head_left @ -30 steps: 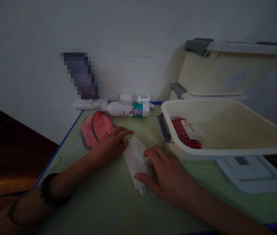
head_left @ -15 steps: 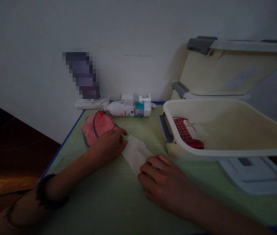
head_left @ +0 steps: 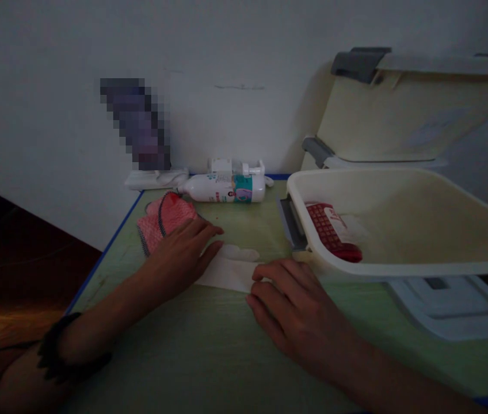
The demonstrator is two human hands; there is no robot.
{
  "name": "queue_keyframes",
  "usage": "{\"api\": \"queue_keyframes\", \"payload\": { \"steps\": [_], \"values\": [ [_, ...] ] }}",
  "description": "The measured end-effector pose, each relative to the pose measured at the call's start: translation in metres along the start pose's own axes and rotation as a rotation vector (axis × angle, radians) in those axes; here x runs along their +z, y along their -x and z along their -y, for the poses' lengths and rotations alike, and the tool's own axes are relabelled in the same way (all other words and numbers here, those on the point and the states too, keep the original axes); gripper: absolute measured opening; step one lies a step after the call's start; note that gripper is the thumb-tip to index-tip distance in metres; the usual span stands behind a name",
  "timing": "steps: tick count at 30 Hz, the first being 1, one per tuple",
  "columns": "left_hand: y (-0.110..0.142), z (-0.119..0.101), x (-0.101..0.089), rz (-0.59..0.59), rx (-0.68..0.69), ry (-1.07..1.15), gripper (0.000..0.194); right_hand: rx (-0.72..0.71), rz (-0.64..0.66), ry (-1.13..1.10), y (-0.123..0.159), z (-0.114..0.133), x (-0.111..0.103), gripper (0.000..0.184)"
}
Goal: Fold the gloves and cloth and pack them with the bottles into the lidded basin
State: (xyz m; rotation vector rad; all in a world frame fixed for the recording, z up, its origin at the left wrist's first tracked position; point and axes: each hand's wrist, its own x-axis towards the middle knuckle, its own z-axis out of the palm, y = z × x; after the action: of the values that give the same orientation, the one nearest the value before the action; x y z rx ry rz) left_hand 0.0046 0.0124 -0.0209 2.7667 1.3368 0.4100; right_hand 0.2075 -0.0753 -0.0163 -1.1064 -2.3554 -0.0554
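Note:
A white tissue (head_left: pixel 229 275) lies on the green tabletop between my hands, its far edge loose and rumpled. My left hand (head_left: pixel 183 247) rests over its left end, thumb touching the tissue and the other fingers stretched out above, with a gap between. At the tissue's right end, my right hand (head_left: pixel 300 313) has its fingers curled onto the edge; the fingertips are partly hidden. Beside and partly behind my left hand is a crumpled pink-red cloth (head_left: pixel 168 215) with dark trim.
A white pump bottle (head_left: pixel 222 188) lies on its side by the wall, near a white power strip (head_left: pixel 155 179) and a blurred upright object (head_left: pixel 138 123). On the right stands an open cream bin (head_left: pixel 420 221) holding a red package (head_left: pixel 334 233). A pale lid (head_left: pixel 455 307) shows below it.
The tissue has turned from slanting to nearly level, lying flatter. My left hand has shifted slightly left, its thumb and fingers further apart. My right hand has stayed at the tissue's right end.

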Motion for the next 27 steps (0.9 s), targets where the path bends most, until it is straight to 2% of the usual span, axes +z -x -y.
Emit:
{"api": "queue_keyframes", "payload": {
  "steps": [5, 13, 19, 27],
  "values": [
    [-0.007, 0.008, 0.011, 0.031, 0.133, 0.006, 0.027, -0.046, 0.019, -0.083, -0.013, 0.002, 0.015, 0.019],
    [-0.010, 0.008, 0.013, 0.067, 0.144, 0.046, 0.019, 0.215, 0.176, -0.001, -0.022, -0.016, 0.041, 0.025],
    [-0.010, 0.001, 0.011, 0.050, 0.180, 0.051, 0.020, 0.240, 0.119, -0.009, -0.024, -0.015, 0.039, 0.032],
    [-0.007, 0.008, 0.015, 0.052, 0.165, 0.144, 0.022, 0.132, -0.046, -0.047, -0.029, -0.009, 0.028, 0.029]
  ]
}}
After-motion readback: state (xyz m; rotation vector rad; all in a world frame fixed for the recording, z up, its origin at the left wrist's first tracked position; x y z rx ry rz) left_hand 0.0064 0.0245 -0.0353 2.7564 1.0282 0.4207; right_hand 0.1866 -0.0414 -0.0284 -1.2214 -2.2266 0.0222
